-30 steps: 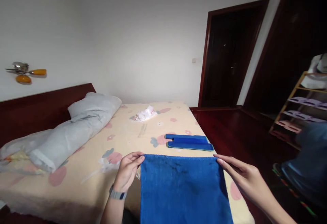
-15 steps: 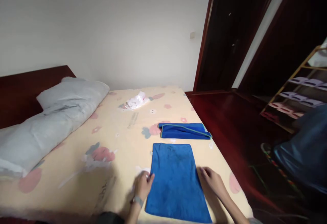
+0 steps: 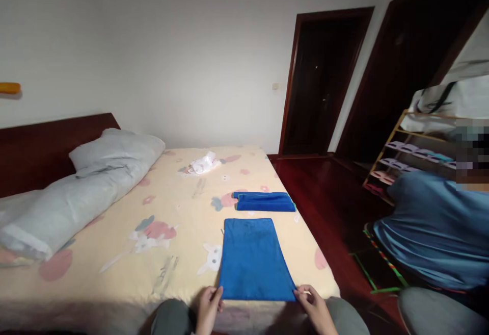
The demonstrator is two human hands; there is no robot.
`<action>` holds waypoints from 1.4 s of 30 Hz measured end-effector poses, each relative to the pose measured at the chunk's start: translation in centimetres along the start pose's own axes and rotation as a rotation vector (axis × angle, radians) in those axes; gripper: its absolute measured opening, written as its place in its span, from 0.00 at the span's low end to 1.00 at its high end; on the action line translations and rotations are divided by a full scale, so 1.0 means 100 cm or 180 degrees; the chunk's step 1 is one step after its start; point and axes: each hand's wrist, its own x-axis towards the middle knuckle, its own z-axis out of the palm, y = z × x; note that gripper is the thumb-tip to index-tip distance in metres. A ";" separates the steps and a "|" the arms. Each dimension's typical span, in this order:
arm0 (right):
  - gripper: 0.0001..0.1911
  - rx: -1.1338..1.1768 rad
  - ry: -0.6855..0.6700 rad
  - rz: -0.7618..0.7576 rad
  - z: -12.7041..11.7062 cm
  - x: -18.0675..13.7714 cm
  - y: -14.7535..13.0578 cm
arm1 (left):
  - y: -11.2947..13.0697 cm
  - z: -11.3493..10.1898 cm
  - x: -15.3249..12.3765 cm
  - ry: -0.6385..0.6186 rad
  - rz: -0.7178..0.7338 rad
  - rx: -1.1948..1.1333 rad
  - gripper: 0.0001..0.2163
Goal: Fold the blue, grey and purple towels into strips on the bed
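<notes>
A blue cloth lies flat on the bed near its front edge, roughly rectangular. My left hand pinches its near left corner between thumb and fingers. At the near right corner, my right hand is closed on the cloth's edge in the same way. Just beyond it rests a second blue cloth, folded into a narrow strip with green edging.
The bed has a patterned yellow sheet. A grey quilt is bunched at the left, and a white crumpled bundle lies at the back. On the right are a person in blue and a shoe rack.
Both hands have moved down to the cloth's near corners, and the right hand now grips it. My view has tilted up, showing more of the room and the person at right.
</notes>
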 end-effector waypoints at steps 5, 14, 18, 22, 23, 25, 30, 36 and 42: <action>0.19 -0.0205 -0.0129 -0.0206 -0.010 -0.018 0.002 | -0.007 -0.004 -0.016 -0.0253 0.0069 -0.0600 0.26; 0.26 0.0051 -0.0457 -0.0147 -0.011 -0.022 -0.012 | 0.003 -0.020 -0.024 -0.0692 0.0371 -0.0595 0.17; 0.27 -0.0209 -0.0172 -0.0245 -0.013 -0.017 -0.013 | 0.002 -0.020 -0.019 -0.0578 0.0571 -0.0535 0.19; 0.29 -0.0230 0.0108 -0.0600 -0.016 -0.011 -0.012 | 0.003 -0.021 -0.011 -0.0363 0.0794 -0.0525 0.23; 0.29 -0.0193 0.0114 -0.0656 -0.017 -0.010 -0.011 | 0.004 -0.021 -0.010 -0.0263 0.0899 -0.0483 0.23; 0.29 -0.0107 -0.0026 -0.0644 -0.017 -0.008 -0.008 | 0.006 -0.021 -0.009 -0.0074 0.1093 -0.0380 0.23; 0.30 -0.0382 -0.0155 -0.0519 -0.012 -0.003 0.003 | 0.004 -0.013 -0.008 -0.0367 0.0618 -0.0355 0.31; 0.29 -0.0859 0.0141 -0.0381 -0.006 0.005 0.012 | -0.007 0.001 -0.003 -0.0322 0.0407 -0.0371 0.31; 0.27 -0.1032 0.0186 -0.0433 -0.003 0.002 0.013 | -0.008 0.008 -0.004 0.0011 0.0384 -0.0329 0.32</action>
